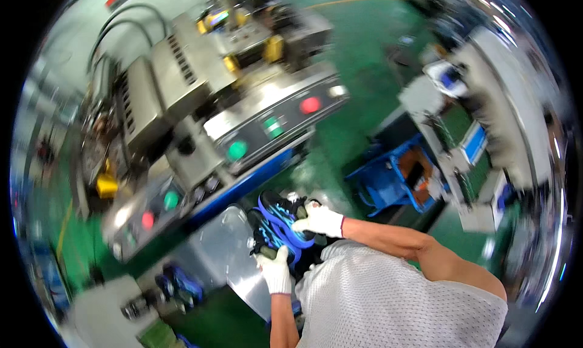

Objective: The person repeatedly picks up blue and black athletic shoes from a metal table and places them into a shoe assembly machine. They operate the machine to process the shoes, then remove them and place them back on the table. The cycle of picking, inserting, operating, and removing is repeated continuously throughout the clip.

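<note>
White-gloved left hand (274, 270) angles up from the lower edge with thumb raised, while the right hand (323, 220) reaches in from the right, forearm near level. Both have fingers closed on a pair of sneakers (281, 228), black uppers with light-blue streaks, blue-violet soles side by side. Pair sits between the hands, by the metal tray (214, 246), left fingers on the nearer shoe, right on the other; fingertip detail blurred.
</note>
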Demonstrator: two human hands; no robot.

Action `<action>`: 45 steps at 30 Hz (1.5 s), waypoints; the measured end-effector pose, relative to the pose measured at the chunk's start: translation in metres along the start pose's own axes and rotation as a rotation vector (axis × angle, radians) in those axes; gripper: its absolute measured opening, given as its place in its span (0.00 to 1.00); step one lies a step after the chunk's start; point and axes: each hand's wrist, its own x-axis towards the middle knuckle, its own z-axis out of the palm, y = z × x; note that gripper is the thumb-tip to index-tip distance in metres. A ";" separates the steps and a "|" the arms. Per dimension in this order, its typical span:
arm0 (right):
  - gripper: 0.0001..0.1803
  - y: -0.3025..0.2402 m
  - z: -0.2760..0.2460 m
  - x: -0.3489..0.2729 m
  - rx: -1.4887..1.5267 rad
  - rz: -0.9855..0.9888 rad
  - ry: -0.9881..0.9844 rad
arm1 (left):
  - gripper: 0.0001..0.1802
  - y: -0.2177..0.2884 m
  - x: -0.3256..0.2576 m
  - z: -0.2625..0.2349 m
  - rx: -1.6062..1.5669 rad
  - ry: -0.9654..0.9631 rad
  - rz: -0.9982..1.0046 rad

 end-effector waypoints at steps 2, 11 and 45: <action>0.49 0.036 -0.044 -0.017 0.173 0.109 0.172 | 0.44 0.089 -0.008 0.021 0.195 -0.170 0.095; 0.28 0.142 -0.195 -0.193 1.366 0.033 0.840 | 0.43 0.242 -0.069 0.197 0.208 -0.909 0.460; 0.41 0.347 -0.351 -0.361 0.072 0.331 2.423 | 0.54 0.456 -0.099 0.495 -0.283 -0.778 1.178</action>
